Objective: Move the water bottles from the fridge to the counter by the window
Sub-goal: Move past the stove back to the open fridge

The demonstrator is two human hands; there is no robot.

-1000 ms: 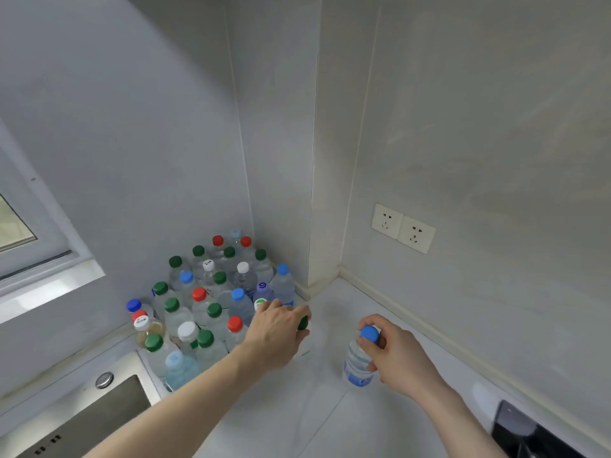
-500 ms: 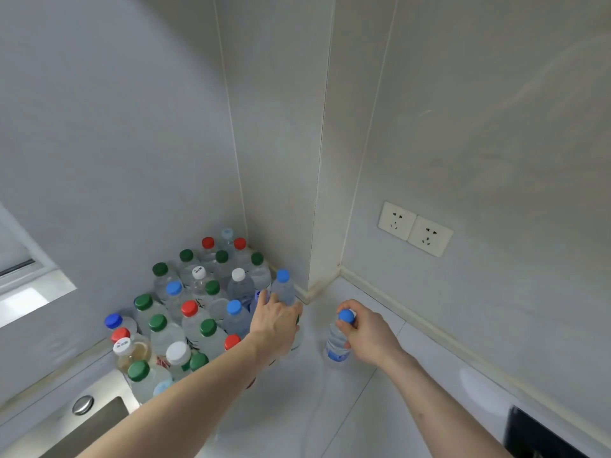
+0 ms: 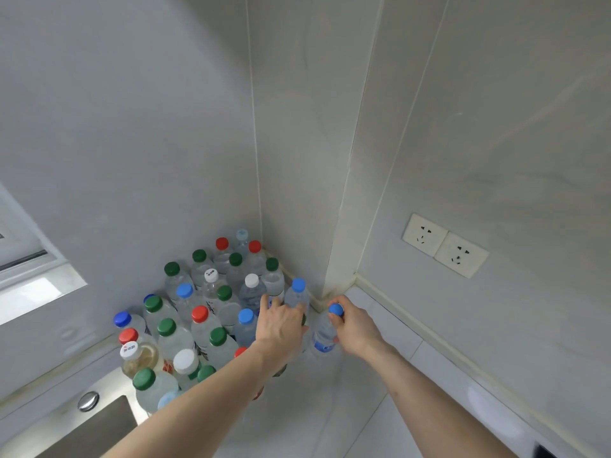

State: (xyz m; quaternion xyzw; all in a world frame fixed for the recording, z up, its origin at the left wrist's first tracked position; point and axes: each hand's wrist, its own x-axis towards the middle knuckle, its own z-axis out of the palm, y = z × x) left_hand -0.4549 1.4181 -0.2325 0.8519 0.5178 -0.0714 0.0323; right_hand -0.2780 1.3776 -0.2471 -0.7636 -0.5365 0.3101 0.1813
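Head view, reading left to right. I note a window sill point(image 3: 36, 292) at the far left edge, with a steel sink point(image 3: 89, 424) below it set into the near-left part of the counter point(image 3: 330, 408); a round metal knob point(image 3: 88, 400) sits on the sink's rim.

I observe a dense cluster of water bottles point(image 3: 205, 312) standing upright on the counter, packed from the sink's edge back into the far corner where the two walls meet. Caps are green, red, blue and white. One bottle with a white printed cap point(image 3: 129, 348) at the cluster's near-left side holds yellowish liquid.

I see the left hand point(image 3: 281, 328) lying on the right edge of the cluster, fingers curled down over a green-capped bottle point(image 3: 302, 320); only a sliver of the cap shows under the hand. Its fingertips touch the bottles behind it.

Just right of it, the right hand point(image 3: 355, 328) grips a small blue-capped bottle point(image 3: 325, 335) by the neck and cap, thumb and fingers wrapped around the top. That bottle stands upright on the counter, beside the cluster and close to the far corner by the wall column.

I record a double wall socket point(image 3: 444, 245) on the right wall, well above the counter.
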